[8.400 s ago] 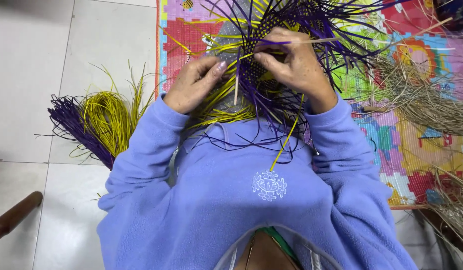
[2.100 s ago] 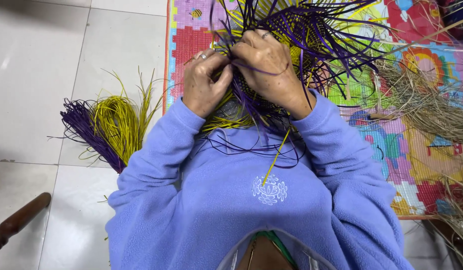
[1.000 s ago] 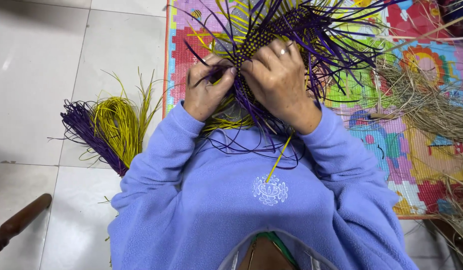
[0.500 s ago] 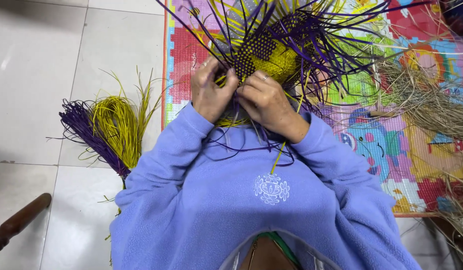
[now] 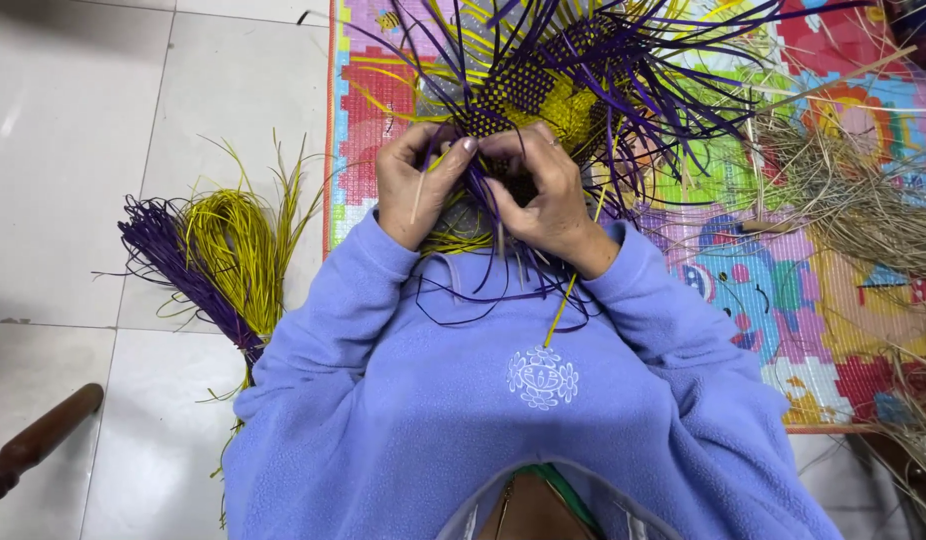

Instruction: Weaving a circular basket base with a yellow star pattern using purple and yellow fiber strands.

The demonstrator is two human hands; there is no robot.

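A half-woven piece of purple and yellow strips [image 5: 543, 85] is held up in front of my chest, loose strip ends fanning out all round it. My left hand [image 5: 418, 185] pinches strips at its lower left edge, thumb and fingers closed on them. My right hand [image 5: 543, 195] grips the strips just beside it, fingers curled around the lower edge. The two hands touch at the fingertips. Loose purple and yellow strip ends hang down over my lilac fleece top.
A bundle of purple and yellow strips [image 5: 218, 255] lies on the white tiled floor at my left. A colourful foam play mat [image 5: 843, 330] lies ahead and right, with a heap of dry straw-coloured fibres [image 5: 853, 200] on it. A dark wooden leg [image 5: 33, 445] shows bottom left.
The woven piece has tilted up and away, showing more of its checkered face. Both hands have slid down to its lower edge and come together.
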